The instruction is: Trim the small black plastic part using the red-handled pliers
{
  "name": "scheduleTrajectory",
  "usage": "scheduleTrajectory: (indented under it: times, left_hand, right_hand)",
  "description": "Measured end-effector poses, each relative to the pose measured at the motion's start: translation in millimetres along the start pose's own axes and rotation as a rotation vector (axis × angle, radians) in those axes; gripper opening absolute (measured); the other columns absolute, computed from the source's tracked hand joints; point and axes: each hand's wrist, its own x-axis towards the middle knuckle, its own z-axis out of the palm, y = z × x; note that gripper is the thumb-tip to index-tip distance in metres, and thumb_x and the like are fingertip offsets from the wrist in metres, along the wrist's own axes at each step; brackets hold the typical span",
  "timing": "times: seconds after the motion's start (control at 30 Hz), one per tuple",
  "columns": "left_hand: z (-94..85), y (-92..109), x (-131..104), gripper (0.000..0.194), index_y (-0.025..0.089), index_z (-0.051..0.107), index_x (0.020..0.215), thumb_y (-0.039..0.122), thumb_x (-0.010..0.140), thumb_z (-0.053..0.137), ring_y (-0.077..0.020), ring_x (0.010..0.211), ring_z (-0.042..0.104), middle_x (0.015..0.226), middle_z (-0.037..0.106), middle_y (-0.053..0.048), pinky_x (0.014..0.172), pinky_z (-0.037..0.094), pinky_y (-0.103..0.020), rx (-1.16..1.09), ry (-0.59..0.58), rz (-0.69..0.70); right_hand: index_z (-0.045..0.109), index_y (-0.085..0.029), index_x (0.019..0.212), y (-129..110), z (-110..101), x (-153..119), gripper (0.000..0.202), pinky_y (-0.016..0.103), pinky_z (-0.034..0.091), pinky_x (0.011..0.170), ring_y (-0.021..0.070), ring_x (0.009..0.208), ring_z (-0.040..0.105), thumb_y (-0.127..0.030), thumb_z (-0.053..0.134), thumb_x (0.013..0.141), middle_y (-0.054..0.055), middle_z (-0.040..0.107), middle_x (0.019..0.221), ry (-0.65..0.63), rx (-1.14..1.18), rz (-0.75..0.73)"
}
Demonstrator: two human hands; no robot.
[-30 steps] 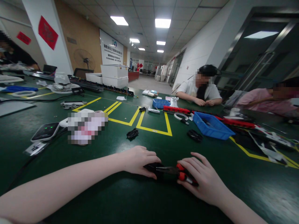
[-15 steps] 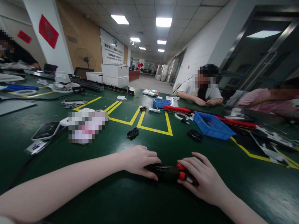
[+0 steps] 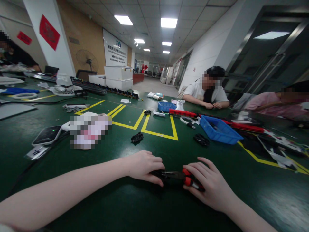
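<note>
My right hand (image 3: 209, 183) is closed around the red and black handles of a pair of pliers (image 3: 174, 175). The jaws point left, toward my left hand (image 3: 146, 168), and reach a small black piece (image 3: 156, 173). My left fingers and thumb are closed on that dark piece, which they partly cover; its kind I cannot make out. Both hands are low over the green table (image 3: 116, 203). Beyond them on the table lie a black bundle (image 3: 137, 138) and another black bundle (image 3: 201, 140).
A blue bin (image 3: 219, 130) stands at the right, with a red strip (image 3: 185, 113) behind it. To the left lie a pixelated phone-like object (image 3: 91, 132) and a white device with a dark screen (image 3: 47, 135). A person in white (image 3: 207, 90) sits across the table.
Both hands and the pliers stay almost in place. The view has shifted very slightly, and the person across the table has moved their head a little.
</note>
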Motion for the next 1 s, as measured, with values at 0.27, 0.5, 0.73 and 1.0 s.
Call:
scheduleTrajectory:
  times: [0.27, 0.5, 0.73, 1.0]
  left_hand:
    - [1.9, -1.2, -0.5, 0.047, 0.018, 0.06, 0.107, 0.061, 0.087, 0.058, -0.016, 0.071, 0.061, 0.094, 0.066, -0.001, 0.064, 0.042, -0.028, 0.004, 0.006, -0.02]
    - [1.4, 0.6, -0.6, 0.049, 0.018, 0.059, 0.109, 0.061, 0.086, 0.06, -0.0161, 0.071, 0.061, 0.096, 0.065, -0.002, 0.064, 0.042, -0.028, 0.021, 0.018, -0.043]
    - [1.7, -0.1, -0.3, 0.05, 0.018, 0.058, 0.111, 0.061, 0.086, 0.061, -0.0151, 0.071, 0.061, 0.095, 0.065, -0.002, 0.063, 0.042, -0.027, 0.027, 0.016, -0.04]
    - [1.1, -0.6, 0.0, 0.045, 0.018, 0.062, 0.104, 0.061, 0.089, 0.057, -0.0166, 0.073, 0.062, 0.091, 0.067, -0.002, 0.065, 0.043, -0.028, 0.004, 0.01, -0.02]
  right_hand:
    - [0.056, -0.017, 0.116, -0.2, -0.5, 0.9, 0.034, 0.048, 0.037, 0.098, 0.023, 0.09, 0.066, -0.04, 0.058, 0.09, 0.008, 0.07, 0.101, -0.001, 0.005, 0.0]
    - [0.056, -0.017, 0.116, 0.5, -0.2, 0.9, 0.035, 0.048, 0.038, 0.098, 0.0231, 0.09, 0.066, -0.04, 0.059, 0.089, 0.008, 0.07, 0.101, -0.018, 0.007, 0.004]
    - [0.058, -0.018, 0.115, 0.0, -1.5, 1.8, 0.035, 0.047, 0.04, 0.098, 0.0227, 0.089, 0.066, -0.04, 0.061, 0.088, 0.007, 0.071, 0.101, -0.006, 0.009, 0.008]
    - [0.058, -0.019, 0.115, 0.9, -2.2, 1.6, 0.035, 0.048, 0.041, 0.097, 0.0227, 0.089, 0.067, -0.04, 0.062, 0.087, 0.007, 0.071, 0.1, -0.017, 0.013, 0.016]
